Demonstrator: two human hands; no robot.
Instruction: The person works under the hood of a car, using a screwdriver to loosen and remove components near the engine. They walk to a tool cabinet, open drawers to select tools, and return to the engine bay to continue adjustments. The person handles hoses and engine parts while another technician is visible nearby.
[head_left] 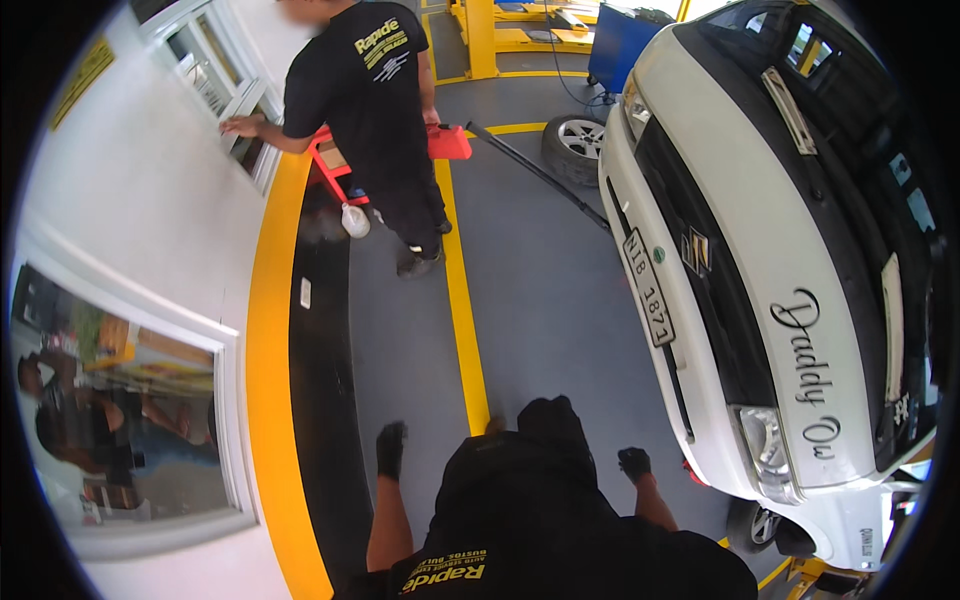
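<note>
Both my hands wear black gloves and hang apart at my sides, away from the surfaces around them. My left hand (392, 450) is over the black floor strip beside the yellow-edged wall, its fingers loosely extended and nothing seen in it. On the other side, my right hand (634, 463) has its fingers curled in, with no object visible in them. It is nearest to the front corner of a white car (720, 215), with a gap between. My black shirt (560, 530) fills the lower middle.
Ahead, a co-worker (365, 90) in black holds a red object (449, 142) and reaches toward a window ledge. A white jug (355, 221) stands near their feet. A long dark bar (535, 172) slopes toward the car, near a loose wheel (575, 147). A blue cabinet (625, 50) stands behind.
</note>
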